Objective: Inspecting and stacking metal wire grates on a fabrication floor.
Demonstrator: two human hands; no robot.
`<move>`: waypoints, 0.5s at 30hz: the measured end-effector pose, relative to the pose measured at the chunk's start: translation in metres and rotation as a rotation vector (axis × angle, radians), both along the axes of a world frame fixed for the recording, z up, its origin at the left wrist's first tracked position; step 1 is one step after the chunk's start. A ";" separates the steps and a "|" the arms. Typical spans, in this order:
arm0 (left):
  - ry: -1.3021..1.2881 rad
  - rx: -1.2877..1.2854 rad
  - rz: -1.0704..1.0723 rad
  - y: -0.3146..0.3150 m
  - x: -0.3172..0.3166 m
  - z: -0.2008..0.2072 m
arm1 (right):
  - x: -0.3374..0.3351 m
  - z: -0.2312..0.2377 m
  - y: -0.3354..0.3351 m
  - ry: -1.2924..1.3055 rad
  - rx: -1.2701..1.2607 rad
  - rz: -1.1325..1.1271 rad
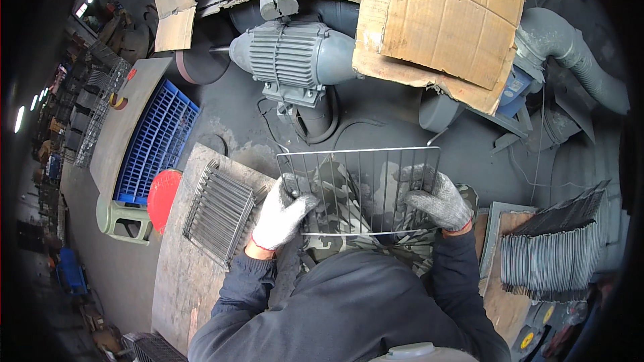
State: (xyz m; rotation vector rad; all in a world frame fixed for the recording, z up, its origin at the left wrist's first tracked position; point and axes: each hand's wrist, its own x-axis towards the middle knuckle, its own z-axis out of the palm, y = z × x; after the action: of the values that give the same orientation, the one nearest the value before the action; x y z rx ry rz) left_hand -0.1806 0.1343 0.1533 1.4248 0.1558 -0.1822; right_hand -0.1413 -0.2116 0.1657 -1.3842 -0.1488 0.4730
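A rectangular wire rack [362, 233] with thin parallel bars is held level above my lap. My left hand [280, 213], in a white knit glove, is closed on its left end, thumb over the wires. On the right end, my right hand [439, 202], in a greyer glove, grips the frame with its fingers behind the bars. Two small bent ends stick up from the far corners of the rack. Left of my left hand, a stack of similar wire racks [220, 213] lies on a wooden board [176, 281].
A grey motor [288, 53] on a post stands ahead, with a dark wheel [204, 57] at its left. Cardboard [449, 23] covers machinery at the far right, beside a duct [570, 43]. Many racks [550, 258] are stacked on my right. A blue crate [157, 141] and red stool [164, 200] stand left.
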 end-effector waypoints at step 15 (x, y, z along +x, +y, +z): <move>-0.268 0.122 -0.033 -0.022 0.008 -0.030 | -0.033 0.003 -0.014 -0.148 -0.185 -0.100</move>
State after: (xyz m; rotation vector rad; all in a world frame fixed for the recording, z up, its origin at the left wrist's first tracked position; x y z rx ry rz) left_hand -0.1722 0.1122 0.1230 1.5592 -0.0787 -0.0077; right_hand -0.1741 -0.2254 0.1687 -1.6008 -0.1585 0.3063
